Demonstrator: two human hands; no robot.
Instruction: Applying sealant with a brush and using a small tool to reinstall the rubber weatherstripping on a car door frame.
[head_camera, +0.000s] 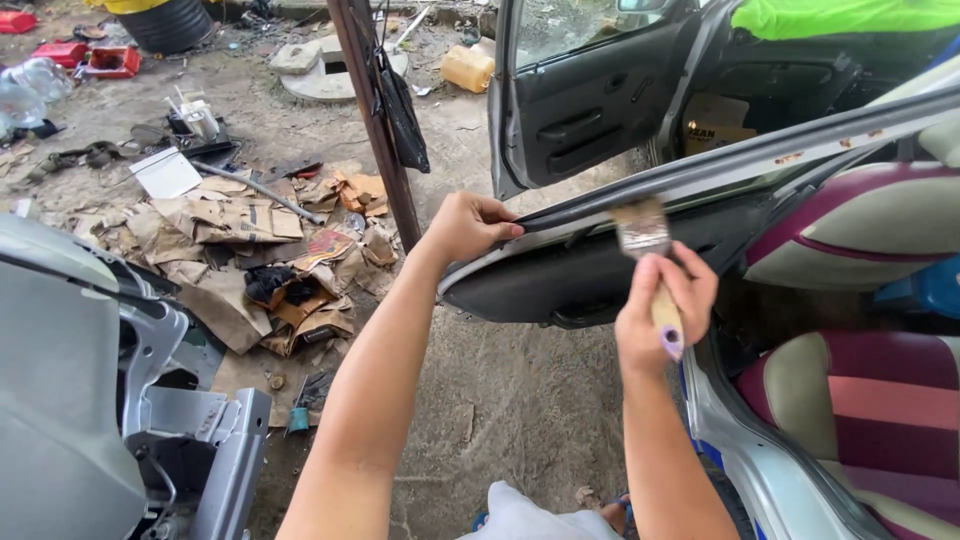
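— Nearest us, what's each forearm leading to?
— The right hand (655, 305) is clenched round a brush (648, 262), bristles up against the door (590, 275) top. The left hand (468, 225) pinches the black seal (640, 195) at the door's end.
— And beyond?
— Striped seats (860, 400) to the right, a second open door (580, 100) behind, torn cardboard (240, 250) across the ground to the left, a grey car panel (70, 400) at the left edge.

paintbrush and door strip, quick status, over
Left hand pinching the black rubber strip at the rear car door top edge. Right hand gripping paintbrush, bristles at the strip. Nothing between them.
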